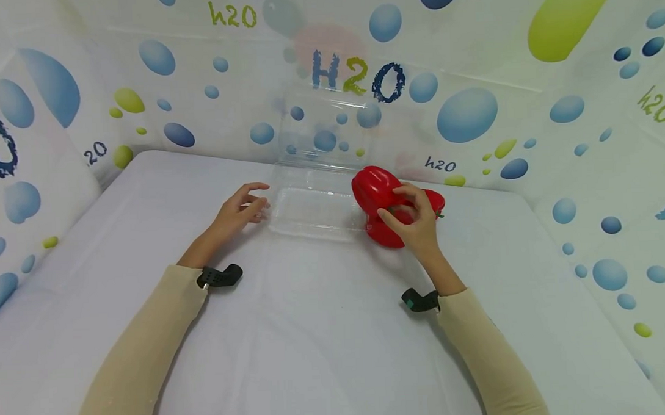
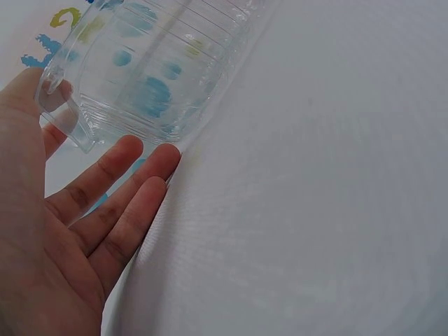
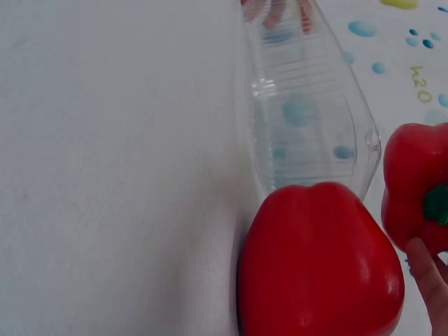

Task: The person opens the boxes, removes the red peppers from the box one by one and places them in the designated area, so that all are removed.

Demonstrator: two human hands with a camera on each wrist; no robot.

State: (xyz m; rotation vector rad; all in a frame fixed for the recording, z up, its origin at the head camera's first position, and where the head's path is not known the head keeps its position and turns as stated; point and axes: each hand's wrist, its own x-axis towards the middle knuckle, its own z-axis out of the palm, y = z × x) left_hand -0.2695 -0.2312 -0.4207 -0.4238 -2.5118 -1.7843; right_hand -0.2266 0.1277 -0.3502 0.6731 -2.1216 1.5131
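My right hand (image 1: 418,223) grips a red bell pepper (image 1: 374,189), raised at the right end of a clear plastic container (image 1: 316,211) with its hinged lid (image 1: 324,125) standing up behind. In the right wrist view, a fingertip presses this pepper (image 3: 413,189) near its green stem. Below it, another red bell pepper (image 1: 385,233) sits on the table, large in the right wrist view (image 3: 322,262). At the container's left end is my left hand (image 1: 239,211). Its fingers (image 2: 105,171) are spread and fairly straight, with the thumb at the clear rim (image 2: 66,119).
Behind the right hand lies a further red pepper (image 1: 434,201), partly hidden. A white cloth covers the table (image 1: 315,330). Close behind the container rises a backdrop (image 1: 464,50) printed with blue and green drops.
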